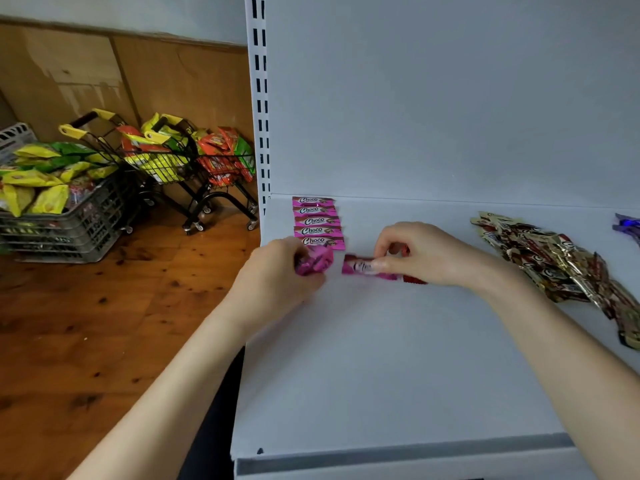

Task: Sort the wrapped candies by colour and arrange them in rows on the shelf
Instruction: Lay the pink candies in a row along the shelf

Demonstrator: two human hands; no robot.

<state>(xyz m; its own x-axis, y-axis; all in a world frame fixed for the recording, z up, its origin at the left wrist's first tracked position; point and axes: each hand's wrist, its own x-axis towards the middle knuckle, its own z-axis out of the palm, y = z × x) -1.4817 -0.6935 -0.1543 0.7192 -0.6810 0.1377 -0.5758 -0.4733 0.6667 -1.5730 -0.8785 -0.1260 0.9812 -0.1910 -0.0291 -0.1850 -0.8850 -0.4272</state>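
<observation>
Several pink Choco candies [317,220] lie in a neat column at the back left of the white shelf [381,358]. My left hand [277,271] sits just below that column and is closed around a bunch of pink candies [317,261]. My right hand [422,252] is in the middle of the shelf, fingers pinched on a pink candy [360,266] lying flat; a red wrapper [414,279] peeks out beneath the hand. A heap of gold and brown candies [554,258] lies on the right.
A purple candy [628,226] lies at the far right edge. The slotted shelf upright [261,98] rises at the left. On the wooden floor to the left stand small shopping carts [194,161] and a grey crate [59,220] full of snack bags.
</observation>
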